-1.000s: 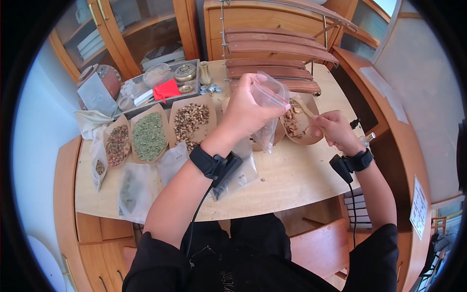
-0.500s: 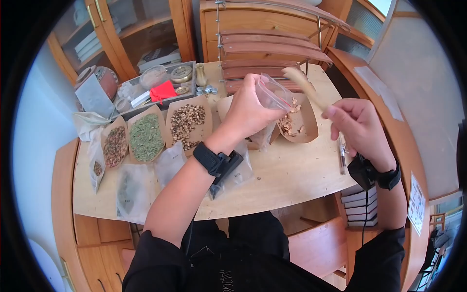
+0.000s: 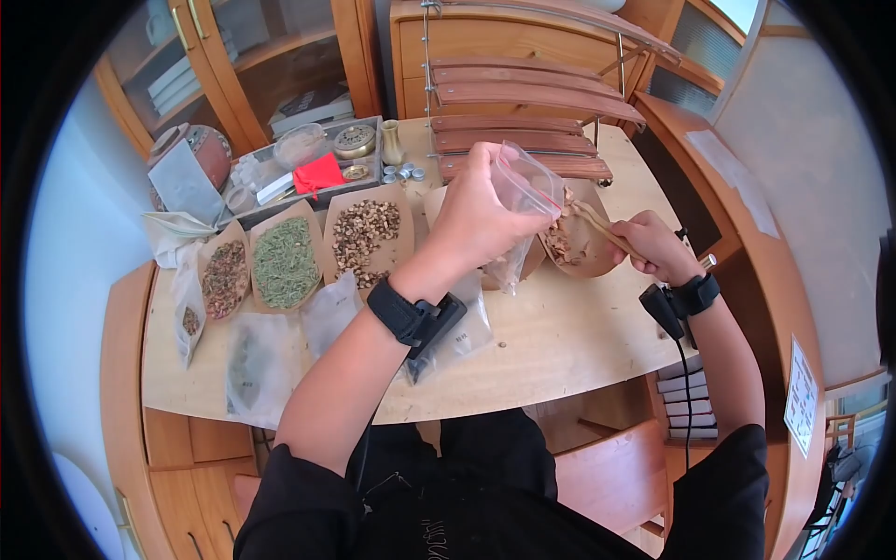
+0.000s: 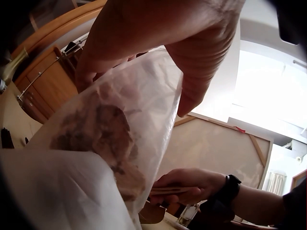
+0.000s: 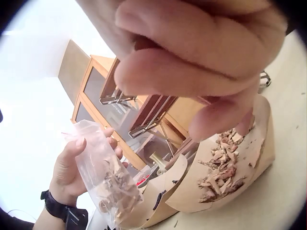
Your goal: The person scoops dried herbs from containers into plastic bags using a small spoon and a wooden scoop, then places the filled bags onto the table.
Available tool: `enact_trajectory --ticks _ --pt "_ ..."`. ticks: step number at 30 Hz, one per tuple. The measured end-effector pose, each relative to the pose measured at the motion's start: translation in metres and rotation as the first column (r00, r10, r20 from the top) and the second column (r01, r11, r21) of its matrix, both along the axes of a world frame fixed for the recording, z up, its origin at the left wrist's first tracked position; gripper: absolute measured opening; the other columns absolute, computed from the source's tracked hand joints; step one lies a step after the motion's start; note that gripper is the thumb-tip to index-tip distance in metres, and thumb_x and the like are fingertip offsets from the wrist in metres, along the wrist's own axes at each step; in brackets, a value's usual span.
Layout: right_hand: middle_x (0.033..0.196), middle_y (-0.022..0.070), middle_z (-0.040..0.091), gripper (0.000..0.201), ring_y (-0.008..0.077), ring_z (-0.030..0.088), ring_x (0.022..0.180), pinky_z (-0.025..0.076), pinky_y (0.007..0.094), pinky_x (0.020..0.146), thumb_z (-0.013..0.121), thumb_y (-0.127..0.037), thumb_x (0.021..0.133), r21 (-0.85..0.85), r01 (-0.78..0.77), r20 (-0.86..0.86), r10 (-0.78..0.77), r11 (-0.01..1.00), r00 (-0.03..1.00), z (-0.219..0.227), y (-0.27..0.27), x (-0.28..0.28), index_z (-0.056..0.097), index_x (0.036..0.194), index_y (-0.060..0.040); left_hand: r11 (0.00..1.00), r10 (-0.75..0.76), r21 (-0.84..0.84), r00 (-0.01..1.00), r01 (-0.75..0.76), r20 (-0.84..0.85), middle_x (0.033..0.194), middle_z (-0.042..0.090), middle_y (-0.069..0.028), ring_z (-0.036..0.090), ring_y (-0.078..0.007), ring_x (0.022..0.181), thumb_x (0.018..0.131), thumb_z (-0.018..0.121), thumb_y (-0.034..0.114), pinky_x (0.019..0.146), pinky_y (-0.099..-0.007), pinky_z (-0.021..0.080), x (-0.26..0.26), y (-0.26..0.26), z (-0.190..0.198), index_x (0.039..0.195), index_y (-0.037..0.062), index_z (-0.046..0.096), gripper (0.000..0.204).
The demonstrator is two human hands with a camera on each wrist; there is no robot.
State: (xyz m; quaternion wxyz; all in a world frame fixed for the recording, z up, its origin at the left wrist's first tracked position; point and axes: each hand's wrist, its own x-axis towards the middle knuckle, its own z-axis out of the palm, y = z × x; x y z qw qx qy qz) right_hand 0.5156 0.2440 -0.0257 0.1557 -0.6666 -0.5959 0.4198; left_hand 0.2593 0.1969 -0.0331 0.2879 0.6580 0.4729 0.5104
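Observation:
My left hand grips a clear zip bag by its upper part, mouth open and tilted towards the right. Brown dried slices show through the plastic in the left wrist view. My right hand holds the handle of a wooden scoop, whose head reaches into a boat-shaped paper tray. Reddish-brown dried chips lie in that tray, just right of the bag. In the right wrist view my fingers hide the scoop.
Further paper trays hold dark-and-pale pieces, green dried herb and reddish dried bits. Labelled bags lie along the front edge. Behind stand a grey tray of small items and a slatted wooden rack.
The right hand lifted the scoop up and back from the tray half a second ago, then lowered it into the chips again. The left hand keeps the bag in nearly the same place.

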Motion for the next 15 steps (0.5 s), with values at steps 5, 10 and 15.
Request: enact_trajectory --ticks 5,10,15 --pt "0.058 0.0026 0.061 0.032 0.0061 0.04 0.036 0.025 0.0224 0.03 0.052 -0.027 0.091 -0.038 -0.072 -0.037 0.07 0.997 0.997 0.001 -0.003 -0.008 0.065 0.075 -0.0019 1.0 -0.004 -0.017 1.0 0.004 0.015 0.101 0.057 -0.0095 0.058 -0.0159 0.091 0.066 0.087 0.023 0.08 -0.0301 0.049 -0.003 0.003 -0.005 0.122 0.0007 0.044 0.073" --pt "0.057 0.0011 0.06 0.029 0.0053 0.038 0.034 0.023 0.0218 0.029 0.054 -0.026 0.091 -0.031 -0.06 -0.081 0.058 0.998 0.995 -0.008 -0.002 -0.012 0.066 0.078 -0.003 1.0 0.003 -0.014 1.0 -0.003 0.003 0.101 0.057 -0.0098 0.058 -0.016 0.091 0.066 0.086 0.023 0.079 -0.0301 0.049 -0.003 0.0 -0.004 0.122 0.0003 0.044 0.074" --pt "0.056 -0.0003 0.059 0.025 0.0044 0.037 0.032 0.021 0.021 0.028 0.056 -0.024 0.091 -0.011 -0.065 -0.097 0.064 0.998 0.993 -0.011 -0.003 -0.013 0.066 0.079 -0.0039 1.0 0.017 -0.019 1.0 -0.017 -0.004 0.101 0.057 -0.0098 0.059 -0.0162 0.092 0.066 0.087 0.023 0.079 -0.0301 0.05 -0.003 0.001 -0.005 0.122 0.0002 0.043 0.074"
